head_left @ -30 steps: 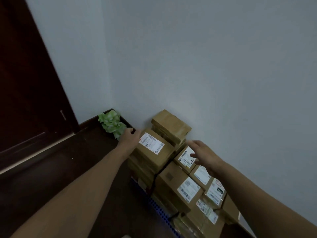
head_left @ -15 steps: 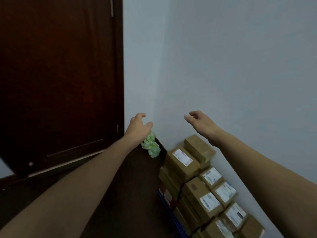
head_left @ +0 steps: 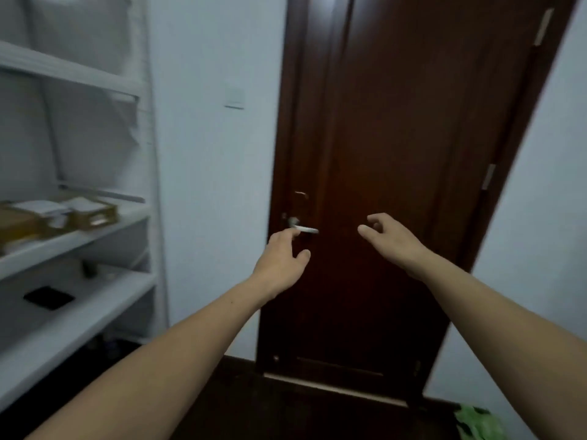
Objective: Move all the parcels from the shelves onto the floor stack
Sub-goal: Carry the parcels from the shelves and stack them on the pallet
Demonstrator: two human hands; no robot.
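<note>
Brown parcels [head_left: 92,214] lay on middle board of white shelves [head_left: 95,231], far left, blurred. Left hand [head_left: 281,262] and right hand [head_left: 394,239] hung in mid-air before dark door [head_left: 413,122], well apart from parcels, both empty, fingers loosely spread. Silver handle [head_left: 306,229] just beyond left hand. Pale wall [head_left: 216,169] between shelves and door. Dark floor [head_left: 286,408] below; crumpled green thing [head_left: 476,423] at near right.

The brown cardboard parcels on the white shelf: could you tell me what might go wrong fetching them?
The brown cardboard parcels lie bunched near the edge of the white shelf; pulling one may drag another off. The left hand appears near the silver door lever and might knock it. The green crumpled object on the floor could trip you.
</note>
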